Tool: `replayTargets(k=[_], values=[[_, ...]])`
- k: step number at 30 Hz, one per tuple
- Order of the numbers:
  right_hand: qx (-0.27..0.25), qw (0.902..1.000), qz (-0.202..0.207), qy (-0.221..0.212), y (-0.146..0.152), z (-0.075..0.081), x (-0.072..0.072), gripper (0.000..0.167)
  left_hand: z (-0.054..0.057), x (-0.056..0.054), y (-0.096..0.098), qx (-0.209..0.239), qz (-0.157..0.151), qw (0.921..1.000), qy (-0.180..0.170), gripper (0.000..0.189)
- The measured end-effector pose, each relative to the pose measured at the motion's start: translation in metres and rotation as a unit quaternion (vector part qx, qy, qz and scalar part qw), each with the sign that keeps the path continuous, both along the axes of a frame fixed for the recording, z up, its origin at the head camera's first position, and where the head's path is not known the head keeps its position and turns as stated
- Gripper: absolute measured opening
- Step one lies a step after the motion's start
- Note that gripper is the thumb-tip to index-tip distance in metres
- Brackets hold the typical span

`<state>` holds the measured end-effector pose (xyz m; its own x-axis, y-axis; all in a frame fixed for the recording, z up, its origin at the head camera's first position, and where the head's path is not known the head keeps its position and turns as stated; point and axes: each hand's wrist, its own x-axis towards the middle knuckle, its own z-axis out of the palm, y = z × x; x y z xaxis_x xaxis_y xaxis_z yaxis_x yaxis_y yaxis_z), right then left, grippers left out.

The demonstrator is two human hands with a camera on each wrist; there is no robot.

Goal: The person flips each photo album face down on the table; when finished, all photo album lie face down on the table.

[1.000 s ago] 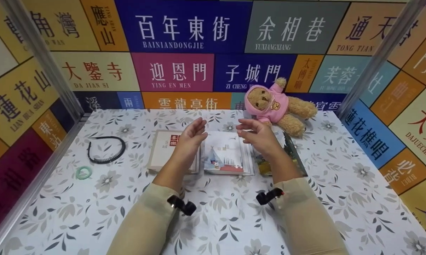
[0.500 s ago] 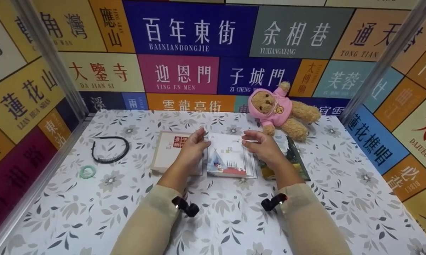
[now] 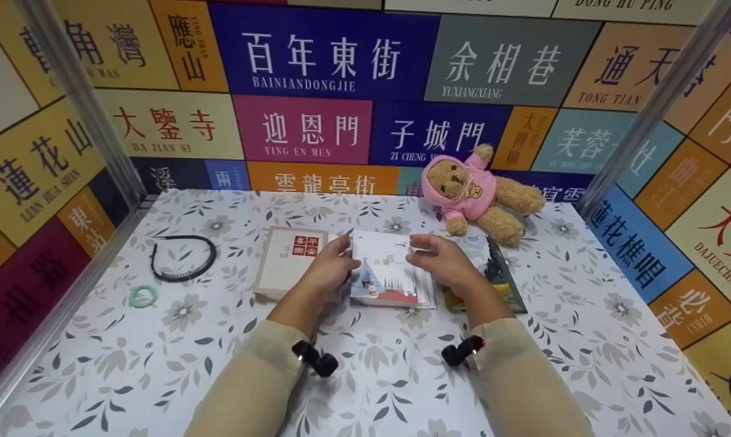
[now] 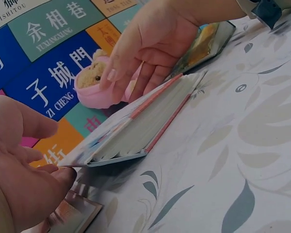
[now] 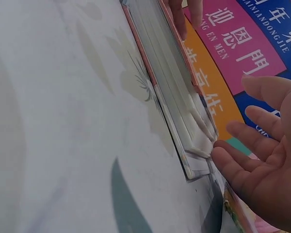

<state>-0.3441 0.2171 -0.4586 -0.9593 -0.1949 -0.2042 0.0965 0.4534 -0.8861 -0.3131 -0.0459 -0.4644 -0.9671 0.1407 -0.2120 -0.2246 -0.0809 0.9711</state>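
Location: appears to be a small booth or staged recording corner; type of surrounding building cannot be told. Evidence: back wall (image 3: 323,54) covered in colour-block panels bearing large Chinese street, gate and temple names with pinyin (BAINIANDONGJIE, YING EN MEN, DA JIAN SI). Same patchwork on left side wall (image 3: 34,185) and right side wall (image 3: 623,243), enclosing the work surface on three sides. Greyish, shiny corner posts (image 3: 87,103) at both rear corners. Floral table cover (image 3: 86,364), white with grey leaves. Wrist cameras (image 3: 315,358) at both cuffs fit a recording station.
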Motion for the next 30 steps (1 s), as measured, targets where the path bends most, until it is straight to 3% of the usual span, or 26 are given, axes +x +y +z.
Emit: replayTargets(k=[4,8,13,18,22,26,30], values=[[0.041,0.9987,0.031,-0.001,-0.001,0.001,0.002,0.066,-0.003,0.001,0.002,-0.048,-0.014,0.9987,-0.014,0.078],[0.102,0.9919,0.075,0.006,-0.002,0.003,0.004,0.07,-0.007,0.001,0.003,-0.099,-0.016,0.995,-0.001,0.079],[0.159,0.9797,0.118,0.031,-0.003,0.003,0.004,0.069,-0.01,0.0,0.004,-0.113,-0.015,0.9935,-0.002,0.08],[0.171,0.9764,0.125,0.043,-0.008,0.002,0.007,0.068,-0.007,-0.001,0.002,-0.076,-0.015,0.9968,-0.019,0.081],[0.156,0.9765,0.135,0.061,-0.014,0.0,0.009,0.072,-0.001,-0.003,-0.002,-0.029,0.004,0.9987,-0.041,0.084],[0.127,0.9776,0.148,0.079,-0.017,-0.002,0.011,0.074,0.003,-0.004,-0.006,0.008,0.027,0.9989,-0.037,0.084],[0.108,0.9823,0.134,0.074,-0.018,-0.002,0.012,0.073,0.005,-0.004,-0.007,0.045,0.028,0.9981,-0.031,0.079]])
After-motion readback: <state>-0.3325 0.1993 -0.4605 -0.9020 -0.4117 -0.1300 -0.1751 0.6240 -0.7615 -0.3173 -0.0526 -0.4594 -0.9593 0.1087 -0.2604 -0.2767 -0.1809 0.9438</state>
